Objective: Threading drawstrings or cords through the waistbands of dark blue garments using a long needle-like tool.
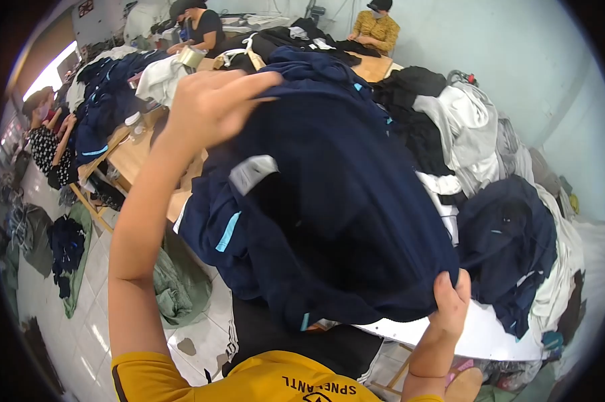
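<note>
Held high and close to the head camera, the left hand (209, 107) reaches over the top edge of a dark blue garment (343, 174), thumb and fingers apart at the tips; blur hides whether they grip the cloth. Lower, the right hand (452, 305) pinches the garment's near right edge between thumb and fingers. With the hands set so wide apart, the cloth spreads into a broad curve, which seems to keep its dark hollow open toward the wearer. One grey patch (252, 174) and a light blue tab (228, 232) show on its left. Its loose folds sag between the hands, above the bench (480, 328). Right of it, another navy garment (510, 234) lies heaped, and grey and white cloth (466, 127) piles behind, probably pushed aside to leave working room. On the floor at left slumps a green sack (178, 285), apart from the bench.
</note>
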`<state>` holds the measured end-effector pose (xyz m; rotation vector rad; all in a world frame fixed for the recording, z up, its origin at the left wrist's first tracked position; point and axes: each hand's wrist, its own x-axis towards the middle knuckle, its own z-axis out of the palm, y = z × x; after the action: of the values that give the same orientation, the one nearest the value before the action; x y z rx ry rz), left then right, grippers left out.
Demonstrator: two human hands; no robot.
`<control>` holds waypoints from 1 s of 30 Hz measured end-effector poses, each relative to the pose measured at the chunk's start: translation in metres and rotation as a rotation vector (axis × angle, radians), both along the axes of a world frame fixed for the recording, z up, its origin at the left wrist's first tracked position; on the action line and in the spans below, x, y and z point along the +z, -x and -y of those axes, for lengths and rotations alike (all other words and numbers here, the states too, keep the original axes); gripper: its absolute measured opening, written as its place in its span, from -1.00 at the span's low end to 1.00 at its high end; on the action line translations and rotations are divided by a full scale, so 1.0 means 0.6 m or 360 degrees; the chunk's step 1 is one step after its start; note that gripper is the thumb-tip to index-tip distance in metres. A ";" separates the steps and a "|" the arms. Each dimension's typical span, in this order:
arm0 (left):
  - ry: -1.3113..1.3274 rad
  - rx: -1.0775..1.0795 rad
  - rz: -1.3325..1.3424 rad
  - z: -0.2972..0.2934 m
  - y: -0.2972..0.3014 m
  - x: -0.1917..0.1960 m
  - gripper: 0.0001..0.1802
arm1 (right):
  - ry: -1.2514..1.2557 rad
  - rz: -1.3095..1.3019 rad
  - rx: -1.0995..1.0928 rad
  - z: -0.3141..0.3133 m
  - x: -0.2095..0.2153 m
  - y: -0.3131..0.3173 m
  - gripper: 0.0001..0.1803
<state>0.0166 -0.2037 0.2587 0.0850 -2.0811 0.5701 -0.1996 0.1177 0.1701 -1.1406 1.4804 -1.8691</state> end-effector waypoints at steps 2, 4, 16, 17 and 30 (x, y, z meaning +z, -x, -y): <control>-0.0091 0.0016 0.0097 0.060 -0.038 -0.053 -0.65 | -0.0338 -0.0116 0.0077 0.006 -0.038 0.013 -0.66; -0.0130 0.0004 0.0166 0.063 -0.021 -0.112 -0.65 | -0.0705 -0.0241 0.0309 0.009 -0.076 0.019 -0.69; -0.0466 -0.0452 0.0161 -0.098 0.142 -0.216 -0.77 | -0.0060 -0.0493 0.0041 0.074 -0.119 0.028 -0.04; -0.0427 -0.0570 0.0181 -0.125 0.156 -0.225 -0.77 | -0.0015 -0.0555 -0.0024 0.077 -0.109 0.024 -0.10; -0.1464 -0.0890 0.0786 -0.292 0.123 -0.400 -0.73 | -0.0732 -0.1099 0.0639 0.008 -0.073 0.019 -0.50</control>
<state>-0.0570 -0.0287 0.0187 -0.1230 -2.5317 -0.7973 -0.2112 0.1127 0.1264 -1.7648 1.7271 -0.8272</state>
